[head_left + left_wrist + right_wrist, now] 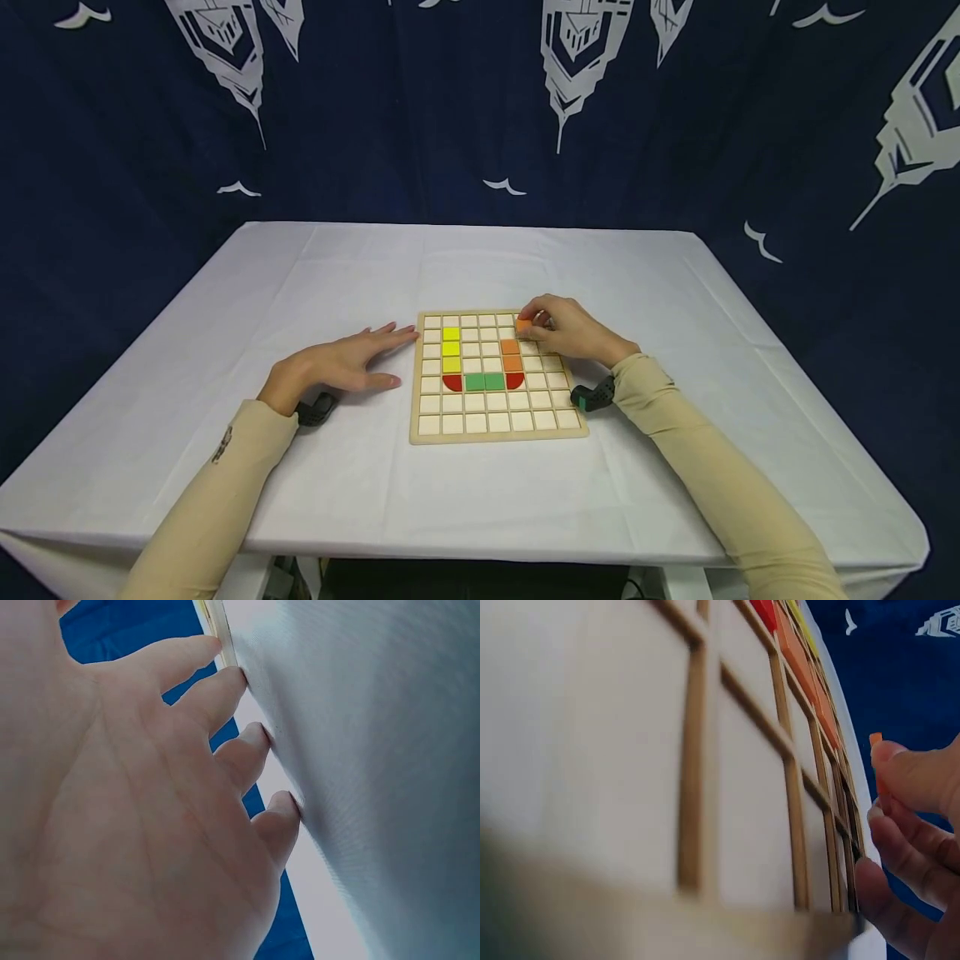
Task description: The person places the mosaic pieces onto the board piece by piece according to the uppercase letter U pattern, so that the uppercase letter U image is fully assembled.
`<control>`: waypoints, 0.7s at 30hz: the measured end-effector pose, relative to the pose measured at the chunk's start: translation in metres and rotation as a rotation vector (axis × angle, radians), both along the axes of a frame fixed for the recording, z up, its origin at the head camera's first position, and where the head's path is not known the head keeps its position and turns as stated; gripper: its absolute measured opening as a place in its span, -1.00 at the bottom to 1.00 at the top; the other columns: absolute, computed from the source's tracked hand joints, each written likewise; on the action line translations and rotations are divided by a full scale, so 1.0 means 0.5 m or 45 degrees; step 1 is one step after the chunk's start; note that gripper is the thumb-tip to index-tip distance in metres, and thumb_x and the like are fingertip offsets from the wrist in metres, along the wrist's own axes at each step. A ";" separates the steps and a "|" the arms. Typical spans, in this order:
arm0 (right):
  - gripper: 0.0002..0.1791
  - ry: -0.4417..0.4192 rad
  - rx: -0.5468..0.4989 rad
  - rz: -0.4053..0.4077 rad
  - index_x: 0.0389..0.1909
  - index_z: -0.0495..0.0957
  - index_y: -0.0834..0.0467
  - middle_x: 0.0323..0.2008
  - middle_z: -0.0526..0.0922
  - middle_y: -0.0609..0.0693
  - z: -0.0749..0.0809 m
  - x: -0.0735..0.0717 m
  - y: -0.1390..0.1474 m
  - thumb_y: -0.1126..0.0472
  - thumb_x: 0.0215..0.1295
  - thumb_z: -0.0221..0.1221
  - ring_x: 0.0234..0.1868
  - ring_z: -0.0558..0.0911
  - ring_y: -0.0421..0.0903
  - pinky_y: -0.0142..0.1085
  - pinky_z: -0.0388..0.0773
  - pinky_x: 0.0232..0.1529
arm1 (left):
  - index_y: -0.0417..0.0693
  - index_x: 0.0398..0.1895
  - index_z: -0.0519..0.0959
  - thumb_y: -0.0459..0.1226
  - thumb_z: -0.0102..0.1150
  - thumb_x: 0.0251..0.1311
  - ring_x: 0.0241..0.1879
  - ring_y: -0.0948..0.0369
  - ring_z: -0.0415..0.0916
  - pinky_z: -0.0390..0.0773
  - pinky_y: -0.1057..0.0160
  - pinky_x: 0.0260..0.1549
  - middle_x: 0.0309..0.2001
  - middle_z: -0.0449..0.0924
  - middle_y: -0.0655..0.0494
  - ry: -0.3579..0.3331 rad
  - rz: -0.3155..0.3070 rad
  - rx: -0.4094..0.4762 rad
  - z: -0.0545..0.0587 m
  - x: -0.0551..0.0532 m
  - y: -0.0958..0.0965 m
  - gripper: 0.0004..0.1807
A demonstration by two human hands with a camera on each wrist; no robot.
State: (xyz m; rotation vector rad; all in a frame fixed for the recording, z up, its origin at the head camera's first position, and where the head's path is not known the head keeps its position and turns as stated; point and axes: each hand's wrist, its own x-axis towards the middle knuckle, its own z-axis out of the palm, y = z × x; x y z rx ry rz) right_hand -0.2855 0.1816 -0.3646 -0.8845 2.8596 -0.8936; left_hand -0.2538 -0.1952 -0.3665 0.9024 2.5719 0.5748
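Note:
A wooden grid board (495, 440) lies on the white table. In its squares sit several yellow tiles (451, 348), two orange tiles (511, 355), two green tiles (484, 382) and two red rounded tiles (452, 382). My right hand (573, 329) pinches an orange square tile (880, 769) between thumb and fingers, over the board's far right part. The right wrist view shows that tile edge-on, with a lower finger close to the board's edge. My left hand (345, 358) rests on the cloth with fingers spread, fingertips at the board's left edge.
A white cloth (337, 483) covers the table and shows faint creases. Behind it hangs a dark blue curtain (420, 108) with white prints. Black wrist devices (318, 409) sit under both wrists.

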 end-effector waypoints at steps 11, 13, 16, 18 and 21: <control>-0.75 0.049 0.062 0.102 0.02 0.64 0.27 -0.16 0.63 0.11 -0.009 -0.007 -0.042 0.22 0.43 0.22 -0.27 0.53 -0.08 -0.25 0.52 -0.18 | -0.02 0.65 -0.02 -0.09 0.21 0.35 0.65 -0.12 -0.25 -0.19 -0.23 0.59 0.66 -0.07 0.00 0.008 0.005 -0.005 0.001 0.002 0.005 -0.09; -0.76 0.052 0.077 0.091 0.00 0.66 0.26 -0.16 0.62 0.11 -0.007 -0.006 -0.046 0.23 0.43 0.22 -0.27 0.52 -0.08 -0.27 0.51 -0.21 | 0.00 0.65 -0.02 -0.08 0.21 0.35 0.66 -0.11 -0.25 -0.18 -0.22 0.60 0.66 -0.08 0.02 0.007 0.007 -0.017 0.003 0.002 0.007 -0.09; -0.78 0.042 0.086 0.065 -0.03 0.68 0.24 -0.16 0.62 0.10 -0.004 -0.005 -0.048 0.21 0.43 0.22 -0.26 0.52 -0.07 -0.27 0.50 -0.22 | 0.00 0.65 -0.02 -0.08 0.21 0.34 0.66 -0.12 -0.25 -0.18 -0.23 0.59 0.66 -0.08 0.02 0.015 0.021 -0.022 0.006 0.003 0.007 -0.09; -0.78 0.040 0.087 0.060 -0.03 0.69 0.23 -0.17 0.62 0.10 -0.004 -0.006 -0.049 0.20 0.44 0.22 -0.27 0.52 -0.07 -0.27 0.50 -0.23 | 0.00 0.65 -0.02 -0.09 0.22 0.34 0.66 -0.11 -0.25 -0.18 -0.22 0.60 0.66 -0.08 0.03 0.014 0.031 -0.029 0.006 0.003 0.004 -0.08; -0.77 0.037 0.090 0.054 -0.02 0.69 0.22 -0.17 0.62 0.08 -0.007 -0.008 -0.052 0.19 0.44 0.22 -0.29 0.51 -0.09 -0.29 0.49 -0.25 | 0.00 0.65 -0.02 -0.10 0.22 0.34 0.66 -0.11 -0.26 -0.19 -0.22 0.60 0.66 -0.08 0.03 0.011 0.033 -0.029 0.005 0.003 0.001 -0.08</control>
